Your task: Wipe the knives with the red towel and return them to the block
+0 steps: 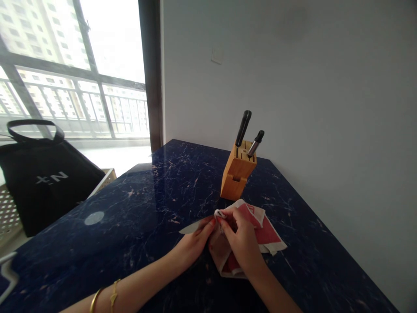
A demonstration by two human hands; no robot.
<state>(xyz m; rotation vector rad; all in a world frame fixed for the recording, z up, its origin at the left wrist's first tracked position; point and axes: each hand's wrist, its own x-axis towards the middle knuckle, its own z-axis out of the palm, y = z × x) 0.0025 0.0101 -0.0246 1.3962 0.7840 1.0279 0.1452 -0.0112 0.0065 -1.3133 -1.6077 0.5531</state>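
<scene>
In the head view, a kitchen knife lies across my left hand, its blade pointing left past the fingers. My left hand is closed on it, and the handle is mostly hidden. My right hand pinches a red and white cloth, pressing a fold of it at the knife's handle end beside my left thumb. The rest of the cloth hangs and spreads to the right on the table. Just beyond both hands stands a wooden knife block, upright.
The block holds a black-handled knife and a tool with a metal and black handle. A dark blue marbled table runs to a grey wall. At left, a black bag rests by a white perforated basket.
</scene>
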